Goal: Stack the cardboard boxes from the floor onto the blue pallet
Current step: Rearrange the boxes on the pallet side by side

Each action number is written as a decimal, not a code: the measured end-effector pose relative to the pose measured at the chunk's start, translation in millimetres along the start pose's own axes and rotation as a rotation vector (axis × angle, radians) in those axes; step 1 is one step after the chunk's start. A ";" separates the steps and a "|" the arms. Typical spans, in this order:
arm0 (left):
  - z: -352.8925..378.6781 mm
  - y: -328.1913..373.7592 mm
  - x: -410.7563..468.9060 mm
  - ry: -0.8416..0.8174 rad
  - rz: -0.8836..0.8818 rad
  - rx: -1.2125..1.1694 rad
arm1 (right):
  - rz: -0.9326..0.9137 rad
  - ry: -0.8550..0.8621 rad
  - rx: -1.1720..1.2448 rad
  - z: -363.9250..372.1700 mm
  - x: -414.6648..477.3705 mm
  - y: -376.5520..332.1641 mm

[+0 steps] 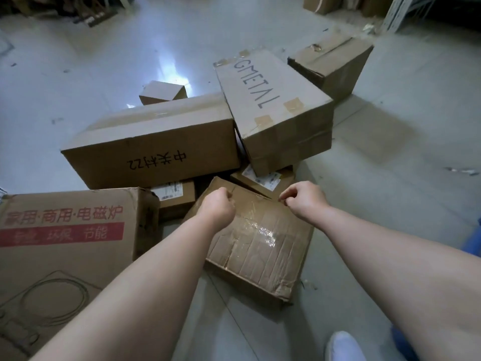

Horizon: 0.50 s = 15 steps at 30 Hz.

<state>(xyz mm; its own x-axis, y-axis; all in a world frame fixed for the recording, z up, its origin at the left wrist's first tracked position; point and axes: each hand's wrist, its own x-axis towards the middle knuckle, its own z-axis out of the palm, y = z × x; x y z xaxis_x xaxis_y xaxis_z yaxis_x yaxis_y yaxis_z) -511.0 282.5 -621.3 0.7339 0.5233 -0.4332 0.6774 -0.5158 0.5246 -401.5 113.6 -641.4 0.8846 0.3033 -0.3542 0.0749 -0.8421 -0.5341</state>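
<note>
- Nearest item: taped box (260, 246), creased, clear tape across the top, is being seen lying on the floor (390, 178) at 6 o'clock of the pile, one corner pointing toward 12.
- L hand (218, 204) is being held over the far-left part of the top, approx. 10 o'clock of that box's centre. Fingers are being curled under in a loose fist. Whether cardboard is being gripped cannot be told.
- R hand (304, 199) is being held at the far-right edge, approx. 1 o'clock of box centre. Fingers are curled, w/ thumb and fingertips drawn close together at the edge. Pinch vs. mere touch cannot be told.
- long box (156, 147) w/ handwritten chars + "22" is lying flat at 11 o'clock of the hands.
- GMETAL box (273, 100) is being propped tilted at 12–1 o'clock. Its near end is resting over a small labelled box (263, 181), and its side is touching the long box.
- second labelled box (177, 196) is sitting at 10 o'clock, partly under the long box, between the printed box (65, 230) and the taped box.
- The printed box (red band, line drawing) is at 9 o'clock, just beside the L forearm.
- little box (164, 92) is behind the long box at 11–12. torn-top box (335, 63) is at 1 o'clock, near the GMETAL box.
- white shoe (343, 345) is at 5 o'clock, on the floor.
- blue patch (473, 238) is at the 3 o'clock frame edge; what it is cannot be told.
</note>
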 end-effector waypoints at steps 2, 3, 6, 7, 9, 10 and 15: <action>-6.8 23.7 -1.5 -0.015 -0.063 -0.056 | 0.032 -0.025 0.025 -24.0 0.5 -3.3; -10.0 37.1 -4.2 -0.031 -0.086 -0.063 | 0.045 -0.041 0.039 -37.2 -0.9 -4.8; -20.2 81.6 -17.5 -0.094 -0.129 -0.033 | 0.101 -0.100 0.071 -79.1 -12.5 -9.2; -25.4 96.8 -22.5 -0.118 -0.142 -0.029 | 0.135 -0.120 0.085 -94.0 -16.9 -9.7; -40.1 125.9 -32.0 -0.165 -0.166 -0.030 | 0.211 -0.147 0.114 -124.3 -23.9 -11.8; -50.1 140.0 -36.3 -0.185 -0.178 -0.033 | 0.246 -0.154 0.123 -139.9 -25.8 -15.3; -111.3 187.0 -43.4 -0.206 -0.240 -0.026 | 0.302 -0.177 0.156 -209.6 -9.1 -57.0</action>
<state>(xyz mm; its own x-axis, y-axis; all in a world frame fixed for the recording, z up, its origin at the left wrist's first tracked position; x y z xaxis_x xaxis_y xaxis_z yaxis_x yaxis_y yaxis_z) -421.9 238.8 -422.8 0.5503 0.4782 -0.6844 0.8326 -0.3756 0.4070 -317.3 65.5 -446.9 0.7621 0.1358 -0.6330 -0.2596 -0.8316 -0.4909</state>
